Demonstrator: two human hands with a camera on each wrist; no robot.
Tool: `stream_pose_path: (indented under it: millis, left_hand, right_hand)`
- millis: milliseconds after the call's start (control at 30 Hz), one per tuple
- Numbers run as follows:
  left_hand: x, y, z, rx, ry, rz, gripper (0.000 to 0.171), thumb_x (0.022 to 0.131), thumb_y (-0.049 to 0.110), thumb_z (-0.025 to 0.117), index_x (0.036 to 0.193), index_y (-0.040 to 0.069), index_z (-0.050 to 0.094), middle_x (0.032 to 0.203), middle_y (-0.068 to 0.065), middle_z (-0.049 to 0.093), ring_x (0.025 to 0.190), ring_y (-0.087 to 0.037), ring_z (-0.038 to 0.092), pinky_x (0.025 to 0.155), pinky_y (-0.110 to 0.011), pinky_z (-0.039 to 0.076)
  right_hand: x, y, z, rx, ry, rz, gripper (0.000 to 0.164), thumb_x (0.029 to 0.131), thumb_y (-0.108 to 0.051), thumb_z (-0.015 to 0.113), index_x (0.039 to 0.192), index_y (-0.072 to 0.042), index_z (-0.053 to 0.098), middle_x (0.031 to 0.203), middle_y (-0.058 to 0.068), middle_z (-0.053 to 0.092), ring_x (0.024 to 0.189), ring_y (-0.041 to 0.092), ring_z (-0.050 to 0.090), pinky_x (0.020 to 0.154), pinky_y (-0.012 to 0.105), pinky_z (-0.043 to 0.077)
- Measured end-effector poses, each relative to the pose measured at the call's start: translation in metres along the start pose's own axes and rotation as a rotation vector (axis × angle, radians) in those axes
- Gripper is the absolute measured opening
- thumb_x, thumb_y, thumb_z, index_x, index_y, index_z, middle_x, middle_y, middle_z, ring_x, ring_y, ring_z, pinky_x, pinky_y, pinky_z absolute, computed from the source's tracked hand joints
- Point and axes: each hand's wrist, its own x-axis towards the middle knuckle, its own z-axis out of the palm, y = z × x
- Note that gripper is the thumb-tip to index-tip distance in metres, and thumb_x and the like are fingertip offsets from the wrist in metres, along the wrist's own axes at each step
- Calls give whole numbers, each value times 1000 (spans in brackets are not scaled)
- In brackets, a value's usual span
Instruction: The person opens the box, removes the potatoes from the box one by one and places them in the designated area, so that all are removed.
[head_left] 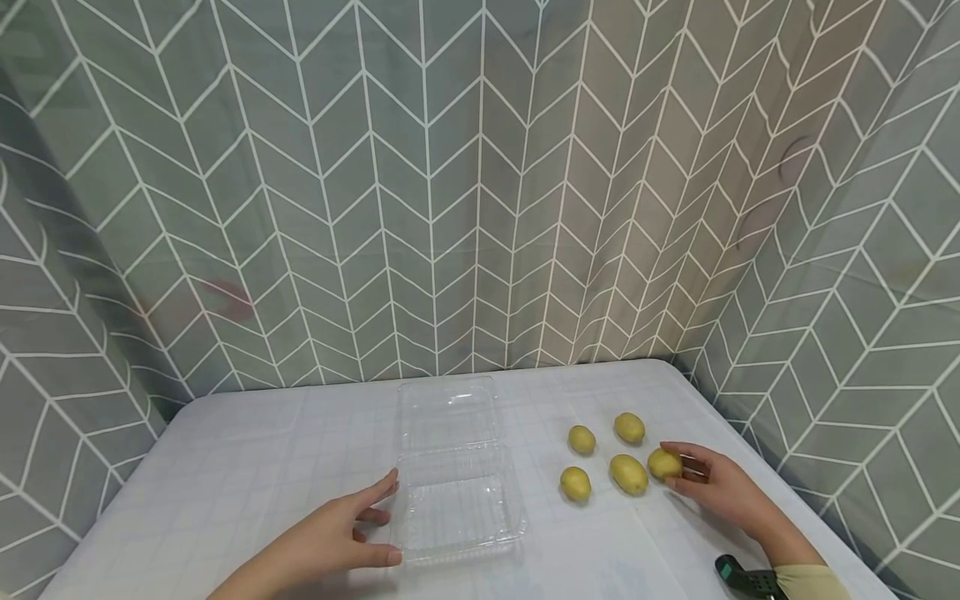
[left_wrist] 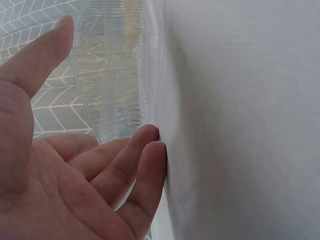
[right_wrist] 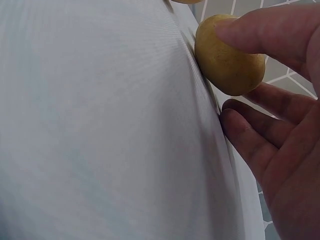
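Observation:
A clear plastic clamshell box (head_left: pixel 457 508) lies opened out on the table, its lid half (head_left: pixel 448 412) toward the back. My left hand (head_left: pixel 330 533) is at the box's left edge, thumb and fingers spread apart; in the left wrist view the thumb (left_wrist: pixel 55 45) is against the clear plastic wall (left_wrist: pixel 107 75), and two fingertips touch the cloth. On the right, my right hand (head_left: pixel 720 487) holds a yellow lemon (head_left: pixel 663 464) between thumb and fingers. The right wrist view shows the thumb across this lemon (right_wrist: pixel 227 65), with fingers beyond and below it.
Several other lemons lie loose left of the right hand, among them one at the back (head_left: pixel 629 427) and one nearer the box (head_left: pixel 576 483). A white cloth covers the table (head_left: pixel 285 467). Patterned grey curtains (head_left: pixel 450 208) stand behind and at both sides.

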Motion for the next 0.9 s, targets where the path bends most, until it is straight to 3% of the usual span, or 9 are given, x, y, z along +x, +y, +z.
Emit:
stream_pose_path:
  millis: [333, 533, 900]
  left_hand:
    - [-1, 1, -1, -8, -3, 24, 98, 82, 43, 80, 157, 11, 26, 153, -13, 41, 104, -20, 65, 77, -29, 52]
    - [1, -1, -2, -15, -14, 44, 92, 87, 42, 75, 158, 10, 25, 153, -12, 40, 113, -20, 62, 78, -28, 52]
    - [1, -4, -9, 32, 32, 78, 82, 95, 43, 66, 158, 11, 25, 156, -13, 35, 117, -21, 62, 85, -32, 53]
  right_hand:
    - [0, 0, 1, 16, -1, 7, 58, 88, -15, 77, 137, 5, 53, 135, 28, 53, 120, 41, 56, 89, 31, 52]
    - [1, -1, 1, -7, 14, -12, 59, 89, -21, 76, 137, 5, 53, 136, 27, 52, 121, 43, 54, 90, 36, 52]
    - [8, -16, -7, -201, 74, -160, 51, 97, -30, 66, 137, 0, 55, 137, 25, 53, 125, 46, 49, 96, 53, 45]
